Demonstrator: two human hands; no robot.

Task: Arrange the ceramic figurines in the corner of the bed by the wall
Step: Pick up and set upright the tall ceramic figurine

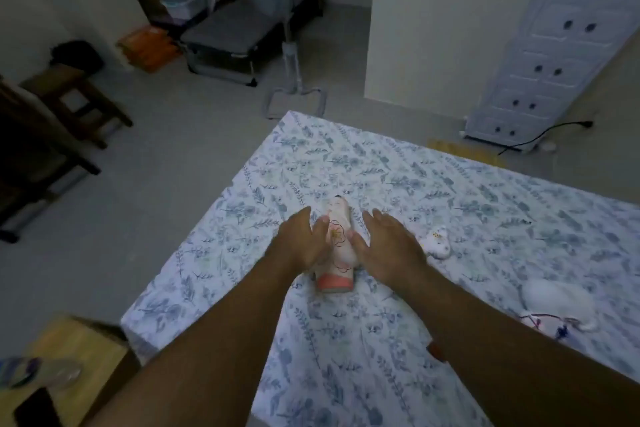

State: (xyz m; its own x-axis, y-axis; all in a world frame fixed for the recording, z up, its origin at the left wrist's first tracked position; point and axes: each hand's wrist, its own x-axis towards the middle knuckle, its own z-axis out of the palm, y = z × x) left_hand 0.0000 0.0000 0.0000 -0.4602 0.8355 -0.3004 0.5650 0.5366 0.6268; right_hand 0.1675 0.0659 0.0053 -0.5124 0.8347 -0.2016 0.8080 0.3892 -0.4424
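Note:
A tall white ceramic figurine (337, 243) with painted flowers and a pink base lies on its back on the floral bedsheet (381, 170), head pointing away from me. My left hand (301, 243) rests against its left side and my right hand (388, 246) against its right side, fingers spread, thumbs touching the body. A small white figurine (437, 241) lies just right of my right hand. Another white figurine (550, 298) lies further right near the frame's lower right, with a patterned piece (543, 321) beside it.
The bed's near-left corner borders a grey floor (173, 149). A standing fan (291, 55) and a folding chair (225, 42) stand beyond the bed. A white drawer cabinet (554, 45) stands at the right, a wooden stool (72, 94) at the left, a wooden surface (76, 354) at lower left.

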